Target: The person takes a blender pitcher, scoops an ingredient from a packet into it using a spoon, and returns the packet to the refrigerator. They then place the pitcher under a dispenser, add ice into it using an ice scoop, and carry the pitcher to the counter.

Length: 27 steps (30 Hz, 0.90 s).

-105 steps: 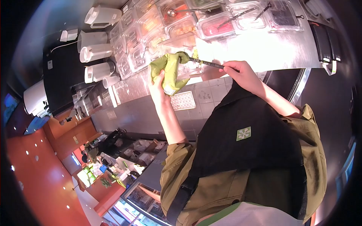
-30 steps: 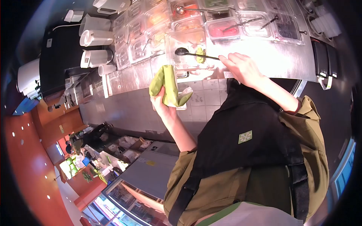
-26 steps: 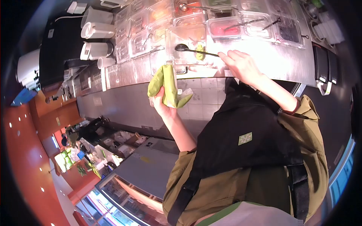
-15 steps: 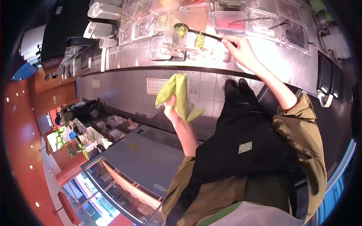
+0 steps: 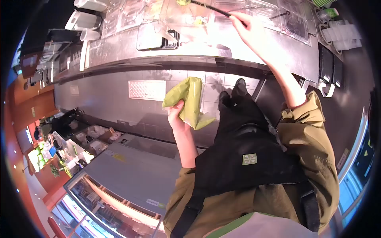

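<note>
My left hand (image 5: 174, 113) is closed around a soft green plastic bag (image 5: 192, 99), which hangs creased over the floor in front of the counter. My right hand (image 5: 248, 33) grips the handle of a black spoon (image 5: 210, 6) above the counter. Soft green mash (image 5: 183, 2) sits on the spoon's bowl at the top edge of the view, partly cut off. Below the spoon stands a clear plastic container (image 5: 168, 20), with a smear of green mash (image 5: 199, 20) in it. Glare washes out part of the counter near my right hand.
Several clear food tubs (image 5: 295, 23) line the back of the steel counter (image 5: 119, 49). A black-rimmed tray (image 5: 152, 37) stands near its front edge. White containers (image 5: 82, 20) are at the left. A grey cabinet (image 5: 127, 162) stands at lower left, and people work farther off.
The view has shifted, and the counter now sits higher in it. My right hand and the loaded spoon have moved farther up and away. The left hand still holds the bag.
</note>
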Each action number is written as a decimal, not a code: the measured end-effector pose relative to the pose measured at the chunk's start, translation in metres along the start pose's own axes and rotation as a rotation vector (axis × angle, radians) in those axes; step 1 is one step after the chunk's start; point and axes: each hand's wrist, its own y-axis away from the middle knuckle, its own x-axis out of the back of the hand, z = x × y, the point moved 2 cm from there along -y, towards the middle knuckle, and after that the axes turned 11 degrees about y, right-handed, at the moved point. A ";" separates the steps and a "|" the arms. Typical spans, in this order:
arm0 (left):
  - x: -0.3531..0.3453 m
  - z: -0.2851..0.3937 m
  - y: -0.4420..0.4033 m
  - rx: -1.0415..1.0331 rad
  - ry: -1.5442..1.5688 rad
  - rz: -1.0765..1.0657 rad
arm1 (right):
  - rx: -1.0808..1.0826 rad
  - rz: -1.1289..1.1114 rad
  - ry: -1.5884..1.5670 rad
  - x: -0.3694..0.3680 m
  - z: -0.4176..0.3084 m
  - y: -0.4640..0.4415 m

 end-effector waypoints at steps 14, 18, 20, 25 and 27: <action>0.228 -0.174 -0.064 0.333 0.264 -0.094 | -0.585 -0.701 -1.090 -0.067 0.233 0.250; 0.324 -0.239 -0.148 0.264 0.119 -0.223 | -0.509 -0.710 -1.046 -0.150 0.351 0.292; 0.371 -0.268 -0.194 0.355 0.071 -0.404 | -0.475 -0.687 -0.968 -0.188 0.416 0.314; 0.403 -0.341 -0.224 0.305 -0.038 -0.308 | -0.646 -0.427 -0.925 -0.262 0.536 0.374; 0.417 -0.361 -0.226 0.310 -0.086 -0.187 | -0.621 -0.361 -0.977 -0.281 0.546 0.373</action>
